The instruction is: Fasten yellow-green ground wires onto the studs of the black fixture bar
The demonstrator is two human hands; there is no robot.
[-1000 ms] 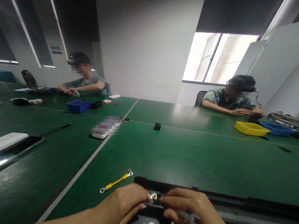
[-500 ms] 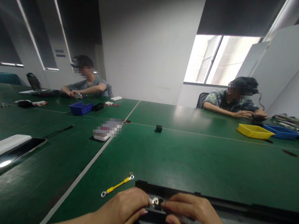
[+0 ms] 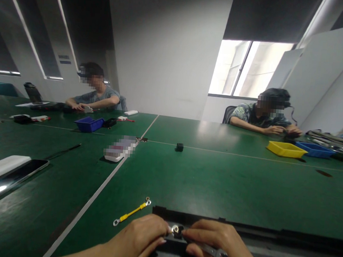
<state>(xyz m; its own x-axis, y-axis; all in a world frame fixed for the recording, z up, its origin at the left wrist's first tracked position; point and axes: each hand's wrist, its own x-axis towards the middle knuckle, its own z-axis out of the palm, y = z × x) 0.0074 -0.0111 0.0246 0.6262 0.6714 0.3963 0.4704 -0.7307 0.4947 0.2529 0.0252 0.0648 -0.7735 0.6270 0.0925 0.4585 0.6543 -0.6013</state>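
Note:
My left hand (image 3: pixel 144 236) is closed, its fingertips pressed against a small bright metal part that I cannot make out. That part sits by a round brass-coloured ring (image 3: pixel 176 230) on a black housing (image 3: pixel 249 232). From the other side my right hand (image 3: pixel 216 241) reaches in, its index fingertip at the dark piece beside the ring. An open-end wrench (image 3: pixel 219 256) lies under the fingers of that hand, gripped between them and the thumb, jaw toward the wrist. Left of the housing lies a yellow cable with ring lugs (image 3: pixel 132 213), a small brass nut (image 3: pixel 147 199) at its far lug.
A phone (image 3: pixel 15 180) and a white box (image 3: pixel 4 167) lie at left. Farther off are a white device (image 3: pixel 118 150), a small black cube (image 3: pixel 179 147), a blue tray (image 3: pixel 88 124) and a yellow tray (image 3: pixel 286 149). Two people sit across the green table (image 3: pixel 215 178).
The whole scene has shifted slightly left in the view as the head turned. Both hands keep nearly the same pose at the ring, and the wrench stays in the right hand.

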